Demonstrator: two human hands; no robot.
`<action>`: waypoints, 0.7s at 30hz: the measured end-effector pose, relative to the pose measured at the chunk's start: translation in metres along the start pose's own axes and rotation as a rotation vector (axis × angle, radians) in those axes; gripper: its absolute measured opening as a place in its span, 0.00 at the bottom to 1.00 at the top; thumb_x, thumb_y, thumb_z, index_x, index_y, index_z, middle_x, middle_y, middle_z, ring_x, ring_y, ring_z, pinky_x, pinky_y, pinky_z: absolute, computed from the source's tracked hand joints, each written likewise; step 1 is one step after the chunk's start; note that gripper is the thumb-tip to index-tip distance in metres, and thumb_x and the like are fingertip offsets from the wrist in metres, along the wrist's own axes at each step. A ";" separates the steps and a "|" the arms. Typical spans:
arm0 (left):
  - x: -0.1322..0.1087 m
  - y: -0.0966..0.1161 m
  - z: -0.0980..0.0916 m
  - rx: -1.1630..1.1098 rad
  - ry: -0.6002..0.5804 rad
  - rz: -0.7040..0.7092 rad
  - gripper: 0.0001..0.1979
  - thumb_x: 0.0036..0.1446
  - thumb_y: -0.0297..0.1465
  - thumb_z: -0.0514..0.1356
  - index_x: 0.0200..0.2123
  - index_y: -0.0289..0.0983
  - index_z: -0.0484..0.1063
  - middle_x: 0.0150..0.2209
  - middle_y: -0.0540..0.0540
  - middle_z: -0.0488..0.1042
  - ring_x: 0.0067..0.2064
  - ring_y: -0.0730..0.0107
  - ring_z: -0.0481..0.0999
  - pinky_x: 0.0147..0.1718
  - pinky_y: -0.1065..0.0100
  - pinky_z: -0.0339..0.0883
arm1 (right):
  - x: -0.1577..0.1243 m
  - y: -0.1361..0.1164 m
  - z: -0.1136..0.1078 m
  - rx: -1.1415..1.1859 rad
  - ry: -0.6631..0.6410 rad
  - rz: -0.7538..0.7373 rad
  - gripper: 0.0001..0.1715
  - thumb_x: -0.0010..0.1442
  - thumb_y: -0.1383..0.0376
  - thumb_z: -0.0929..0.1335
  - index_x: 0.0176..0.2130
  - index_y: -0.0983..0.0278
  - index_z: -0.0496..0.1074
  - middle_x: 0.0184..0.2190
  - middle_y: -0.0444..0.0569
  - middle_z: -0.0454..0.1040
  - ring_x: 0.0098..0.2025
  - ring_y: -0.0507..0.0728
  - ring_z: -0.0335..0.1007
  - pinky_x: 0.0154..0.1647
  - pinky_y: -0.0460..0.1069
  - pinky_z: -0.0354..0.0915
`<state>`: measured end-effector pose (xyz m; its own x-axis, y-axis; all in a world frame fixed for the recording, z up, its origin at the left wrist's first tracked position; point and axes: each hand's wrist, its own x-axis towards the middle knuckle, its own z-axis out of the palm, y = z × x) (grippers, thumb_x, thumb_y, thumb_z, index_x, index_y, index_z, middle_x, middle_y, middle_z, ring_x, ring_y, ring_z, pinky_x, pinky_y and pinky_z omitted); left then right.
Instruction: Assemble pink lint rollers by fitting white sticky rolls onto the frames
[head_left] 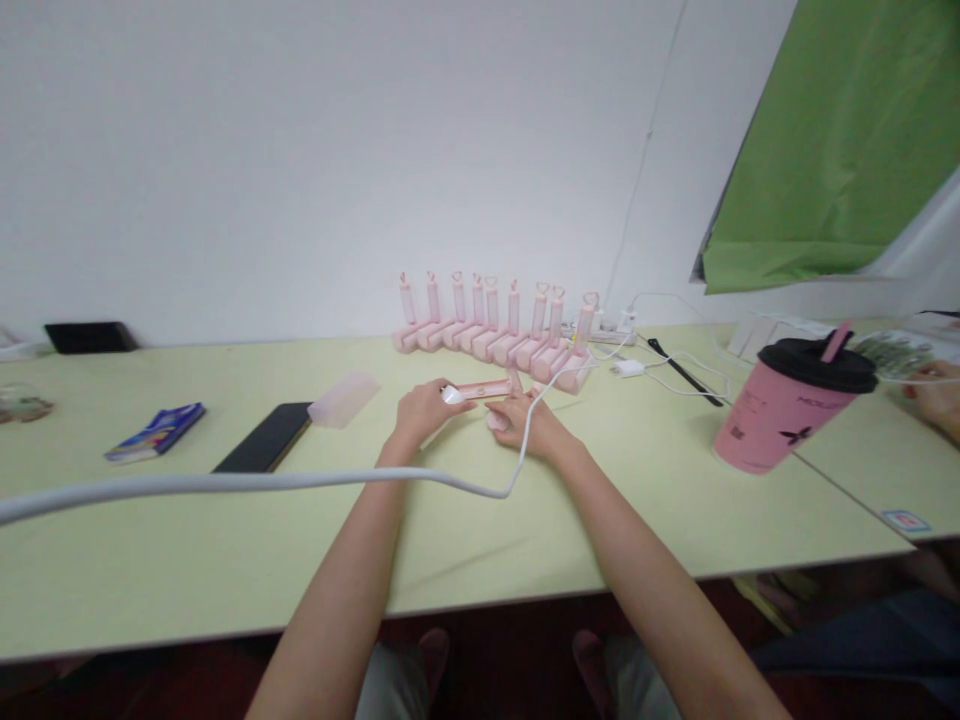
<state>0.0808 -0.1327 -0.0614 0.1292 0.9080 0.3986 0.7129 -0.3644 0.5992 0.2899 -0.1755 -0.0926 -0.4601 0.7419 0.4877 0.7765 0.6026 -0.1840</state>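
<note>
My left hand (421,412) is closed around the left end of a slim pink bar-shaped piece (486,389), where a white rounded tip (451,395) shows by the thumb. My right hand (526,420) is curled at the bar's other end, with a small pale pink piece (496,420) at its fingers; its exact shape is hard to make out. An upright pink part (515,380) rises just behind the right hand. Beyond both hands stands a row of several pink blocks (484,345) bearing upright pale tubes (514,305) with loops on top, some heart-shaped.
A white cable (300,483) crosses in front of my forearms. Leftward lie a translucent pink sleeve (345,400), a dark phone (264,438) and a blue packet (156,432). A pink lidded cup (780,410), charger (628,368) and black strip (682,370) are rightward, near another person's hand (934,390).
</note>
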 end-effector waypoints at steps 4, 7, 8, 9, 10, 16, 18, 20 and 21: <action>-0.006 -0.003 0.013 0.445 -0.087 0.229 0.25 0.39 0.49 0.64 0.36 0.37 0.73 0.31 0.38 0.74 0.37 0.52 0.73 0.34 0.61 0.61 | 0.003 0.002 0.007 -0.034 -0.009 -0.040 0.21 0.53 0.67 0.65 0.49 0.62 0.69 0.49 0.52 0.70 0.53 0.60 0.60 0.56 0.58 0.49; -0.006 0.000 0.016 0.527 -0.114 0.428 0.24 0.44 0.46 0.63 0.41 0.36 0.71 0.37 0.38 0.74 0.41 0.54 0.71 0.38 0.60 0.60 | 0.004 0.002 0.003 -0.033 0.119 -0.028 0.22 0.54 0.68 0.64 0.50 0.60 0.68 0.53 0.50 0.66 0.55 0.59 0.57 0.56 0.57 0.46; -0.007 0.003 0.015 0.517 -0.106 0.497 0.23 0.46 0.45 0.62 0.42 0.36 0.70 0.38 0.38 0.73 0.42 0.55 0.70 0.39 0.60 0.60 | 0.004 0.001 0.001 -0.035 0.165 -0.008 0.21 0.54 0.69 0.64 0.49 0.60 0.68 0.52 0.50 0.67 0.54 0.58 0.57 0.56 0.56 0.46; -0.007 0.007 0.013 0.495 -0.085 0.561 0.21 0.49 0.43 0.60 0.43 0.36 0.69 0.39 0.39 0.72 0.42 0.57 0.69 0.40 0.61 0.60 | 0.004 0.000 -0.003 -0.042 0.210 0.026 0.19 0.54 0.71 0.64 0.46 0.60 0.70 0.49 0.50 0.68 0.52 0.58 0.58 0.55 0.55 0.47; -0.007 0.012 0.011 0.462 -0.041 0.610 0.19 0.52 0.42 0.58 0.43 0.36 0.69 0.39 0.39 0.72 0.43 0.59 0.69 0.41 0.61 0.60 | 0.004 0.000 -0.006 -0.057 0.251 0.071 0.16 0.54 0.72 0.63 0.43 0.61 0.71 0.47 0.50 0.69 0.50 0.58 0.59 0.53 0.55 0.47; -0.012 0.031 -0.010 0.229 0.484 0.585 0.09 0.59 0.32 0.49 0.36 0.36 0.68 0.38 0.43 0.71 0.43 0.63 0.67 0.44 0.62 0.58 | 0.003 -0.003 -0.019 -0.197 0.417 0.290 0.06 0.54 0.69 0.65 0.30 0.63 0.72 0.40 0.51 0.69 0.44 0.59 0.57 0.46 0.56 0.47; -0.011 0.029 -0.017 0.193 0.607 0.492 0.09 0.60 0.30 0.48 0.34 0.36 0.67 0.36 0.43 0.71 0.42 0.63 0.67 0.44 0.62 0.57 | 0.003 -0.004 -0.020 -0.214 0.444 0.302 0.05 0.54 0.69 0.65 0.31 0.63 0.72 0.41 0.51 0.68 0.44 0.59 0.57 0.46 0.55 0.47; -0.009 0.023 -0.023 0.171 0.691 0.394 0.10 0.60 0.30 0.47 0.32 0.37 0.67 0.34 0.44 0.71 0.40 0.63 0.67 0.43 0.62 0.57 | 0.004 -0.004 -0.020 -0.212 0.454 0.300 0.05 0.54 0.68 0.65 0.31 0.63 0.72 0.41 0.50 0.68 0.45 0.59 0.57 0.47 0.55 0.46; -0.007 0.021 -0.026 0.164 0.724 0.351 0.11 0.60 0.30 0.47 0.32 0.37 0.67 0.34 0.44 0.71 0.40 0.64 0.66 0.42 0.62 0.57 | 0.004 -0.005 -0.020 -0.208 0.453 0.299 0.05 0.54 0.68 0.65 0.31 0.63 0.71 0.41 0.50 0.68 0.45 0.59 0.57 0.47 0.55 0.46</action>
<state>0.0766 -0.1522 -0.0340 -0.0734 0.3682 0.9268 0.8127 -0.5165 0.2696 0.2932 -0.1813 -0.0729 -0.0128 0.6435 0.7653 0.9338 0.2814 -0.2210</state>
